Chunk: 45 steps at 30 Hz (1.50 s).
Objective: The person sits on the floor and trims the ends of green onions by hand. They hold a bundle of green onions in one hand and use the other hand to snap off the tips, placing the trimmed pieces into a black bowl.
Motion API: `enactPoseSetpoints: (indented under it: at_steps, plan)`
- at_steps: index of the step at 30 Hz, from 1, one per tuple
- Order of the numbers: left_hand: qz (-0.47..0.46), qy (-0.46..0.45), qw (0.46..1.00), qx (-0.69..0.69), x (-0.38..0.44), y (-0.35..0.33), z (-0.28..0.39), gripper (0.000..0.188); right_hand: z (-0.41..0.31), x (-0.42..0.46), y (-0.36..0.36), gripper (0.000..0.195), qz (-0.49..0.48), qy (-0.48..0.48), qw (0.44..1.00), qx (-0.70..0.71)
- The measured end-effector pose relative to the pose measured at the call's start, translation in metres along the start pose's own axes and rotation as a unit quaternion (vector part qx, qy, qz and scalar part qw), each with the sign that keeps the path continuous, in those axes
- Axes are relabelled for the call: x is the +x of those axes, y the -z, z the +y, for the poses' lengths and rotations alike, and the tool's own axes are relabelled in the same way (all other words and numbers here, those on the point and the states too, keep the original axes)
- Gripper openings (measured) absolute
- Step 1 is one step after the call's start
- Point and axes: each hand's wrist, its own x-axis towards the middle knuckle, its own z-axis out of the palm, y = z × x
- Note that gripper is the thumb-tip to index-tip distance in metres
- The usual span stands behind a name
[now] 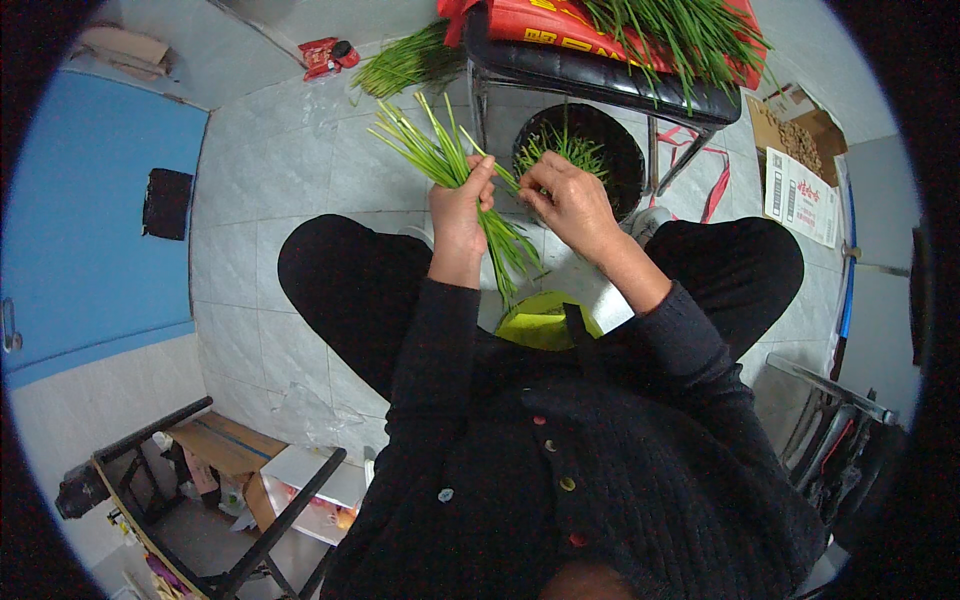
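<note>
My left hand (pixel 465 199) grips a bunch of garlic chives (pixel 439 154), pale stalk ends pointing up and away, green leaf tips hanging below the wrist. From that bunch one stalk slants across to my right hand (pixel 566 199), whose thumb and bent fingers appear pinched on its leafy end; the fingertips are partly hidden. Beyond my right hand stands a black bucket (pixel 626 161) with loose green leaves (pixel 574 150) inside. More chives (pixel 675 37) lie on a red plastic bag (pixel 540 26) atop a black padded chair (pixel 600 82).
Another chive pile (pixel 412 60) rests on the tiled floor (pixel 292 172) left of the chair. A red packet (pixel 320 58) lies near the wall. At right is an opened cardboard box (pixel 832 131). Between my legs is a yellow-green object (pixel 536 326). A black-framed rack (pixel 285 517) stands lower left.
</note>
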Motion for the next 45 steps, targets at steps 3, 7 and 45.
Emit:
enactPoseSetpoints:
  at_steps: [3, 7, 45]
  plan:
    - [0.012, -0.008, 1.0, 0.007, 0.0, -0.001, 0.001, 0.015, 0.003, 0.001, -0.002, 0.009, 0.022, -0.008, 0.999, 0.023]
    - [0.042, -0.02, 0.999, -0.011, -0.005, -0.008, -0.001, 0.013, 0.012, 0.001, -0.012, 0.005, 0.102, -0.128, 0.96, 0.226]
    - [0.042, -0.06, 0.996, -0.053, 0.005, 0.006, 0.014, 0.01, 0.095, 0.004, 0.02, 0.015, 0.047, -0.12, 0.982, -0.136]
